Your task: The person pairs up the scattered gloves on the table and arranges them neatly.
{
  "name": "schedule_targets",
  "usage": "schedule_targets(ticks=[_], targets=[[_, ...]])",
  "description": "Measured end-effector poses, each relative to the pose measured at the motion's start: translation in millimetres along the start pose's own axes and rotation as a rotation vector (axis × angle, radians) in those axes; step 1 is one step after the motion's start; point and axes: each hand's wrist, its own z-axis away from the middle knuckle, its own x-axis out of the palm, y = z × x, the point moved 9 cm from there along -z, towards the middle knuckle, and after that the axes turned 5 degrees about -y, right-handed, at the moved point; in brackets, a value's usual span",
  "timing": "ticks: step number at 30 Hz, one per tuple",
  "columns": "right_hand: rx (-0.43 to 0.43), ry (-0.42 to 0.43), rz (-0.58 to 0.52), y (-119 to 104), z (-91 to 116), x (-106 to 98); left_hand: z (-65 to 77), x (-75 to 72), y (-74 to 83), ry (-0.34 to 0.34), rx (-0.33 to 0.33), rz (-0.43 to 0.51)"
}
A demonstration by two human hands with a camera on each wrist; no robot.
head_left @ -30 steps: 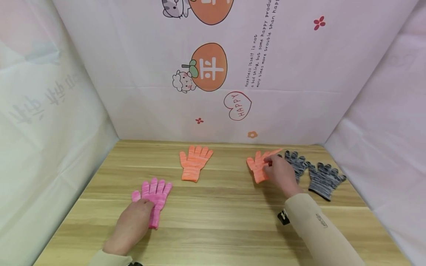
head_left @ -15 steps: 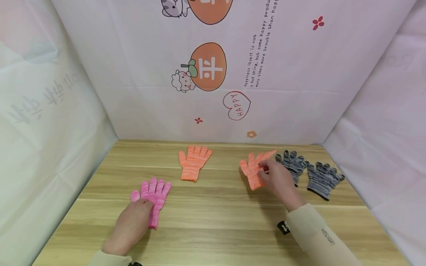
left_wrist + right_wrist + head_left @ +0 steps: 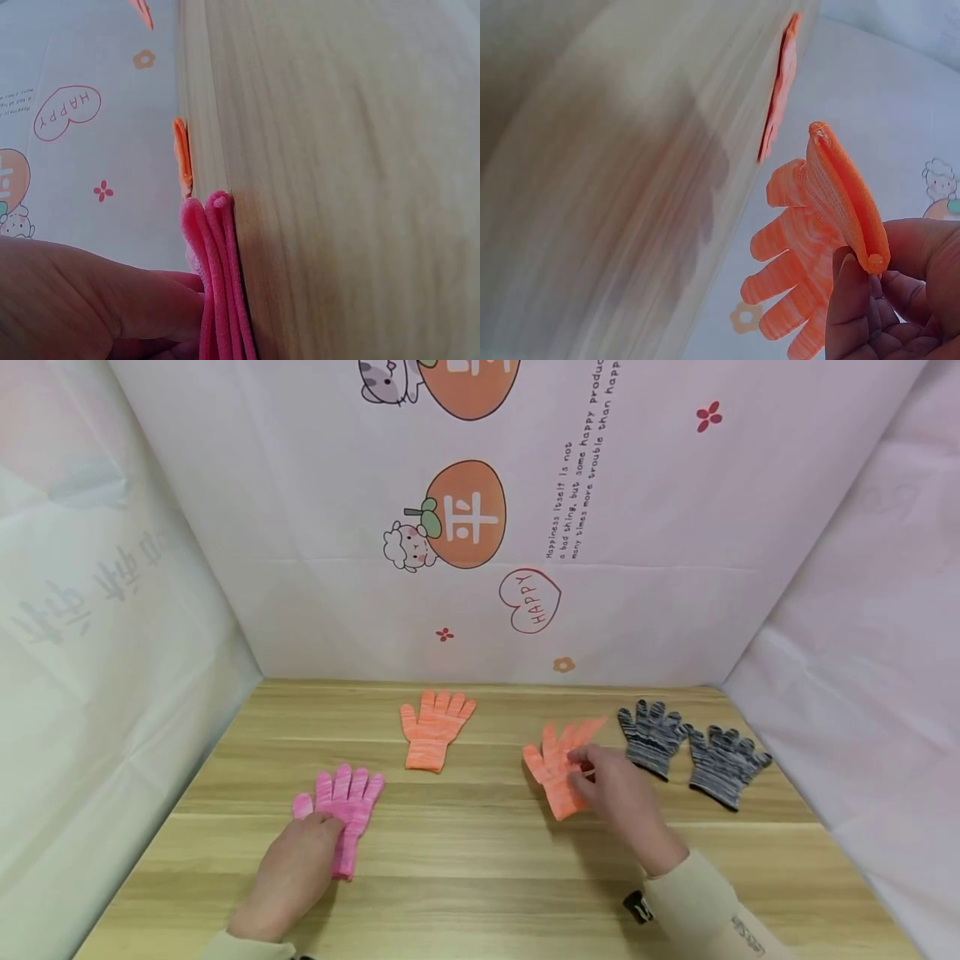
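In the head view my left hand (image 3: pixel 296 864) holds a pink knit glove (image 3: pixel 354 810) at its thumb side, at the left of the table. The left wrist view shows its cuff edge as stacked pink layers (image 3: pixel 221 277), with thumb and fingers against them; the fingertips are partly hidden. My right hand (image 3: pixel 618 793) pinches an orange knit glove (image 3: pixel 558 777) by its side, raised off the wood. The right wrist view shows this glove's open cuff (image 3: pixel 847 195) and splayed fingers. A second orange glove (image 3: pixel 435 731) lies flat at the back, left of centre.
Two grey-black striped gloves, one (image 3: pixel 652 739) beside the other (image 3: pixel 726 767), lie at the back right. The wooden table (image 3: pixel 450 893) is bounded by a printed white back sheet (image 3: pixel 315 610) and white side sheets (image 3: pixel 862 652).
My right hand has drawn the orange glove leftward and towards me, away from the grey-black gloves and off the table. My left hand stays at the pink glove.
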Motion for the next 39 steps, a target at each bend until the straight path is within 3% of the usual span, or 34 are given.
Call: schedule_targets(ticks=[7, 13, 23, 31, 39], targets=[[-0.017, 0.008, 0.001, -7.6, 10.2, 6.4, 1.2, -1.4, 1.0, 0.004, 0.003, -0.001], [0.022, -0.019, -0.017, -7.4, 18.3, 15.0, 1.9, -1.0, 1.1, -0.005, -0.001, 0.004], [0.113, -0.099, -0.111, 2.0, 34.5, 31.4, 1.2, -1.0, 2.2, -0.008, 0.005, -0.010], [0.196, -0.191, -0.080, 11.3, 44.7, 45.1, 1.5, -1.7, 2.0, 0.015, 0.004, 0.000], [0.225, -0.253, -0.059, 17.1, 49.7, 55.3, 1.3, -0.8, 2.5, -0.002, -0.003, -0.001]])
